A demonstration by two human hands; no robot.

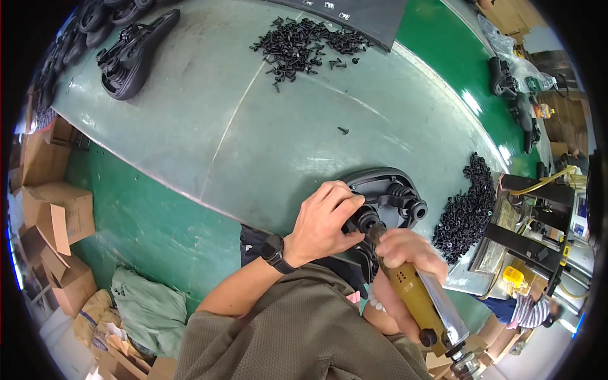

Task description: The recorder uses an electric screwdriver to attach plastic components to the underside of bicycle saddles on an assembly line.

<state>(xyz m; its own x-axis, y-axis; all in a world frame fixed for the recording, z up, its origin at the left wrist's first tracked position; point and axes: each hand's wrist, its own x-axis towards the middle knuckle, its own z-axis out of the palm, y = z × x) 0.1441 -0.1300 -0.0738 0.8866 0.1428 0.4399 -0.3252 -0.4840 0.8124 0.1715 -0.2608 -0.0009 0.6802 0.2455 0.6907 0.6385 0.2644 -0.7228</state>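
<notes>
- Black plastic saddle base [386, 190] lies underside up at the near edge of the grey worktable [253, 126], directly in front of the person.
- Left hand [323, 221] rests on the saddle base's near side, fingers curled and pinching a small black fitting against it; a black wristwatch [277, 252] sits on that wrist.
- Right hand [405, 253] is wrapped tight around a yellow-bodied pneumatic screwdriver [421, 304], whose tip points up into the saddle base just beside the left fingers.
- Beyond the saddle base, far across the table, lies a scattered heap of black screws [307, 44]; a single screw [342, 130] lies between the two.
- Right of the saddle base, a pile of small black washers or nuts [468, 209] sits on the table edge.
- Far left of the saddle base, another black saddle [130, 57] lies on the table, with cardboard boxes [57, 209] on the green floor below.
</notes>
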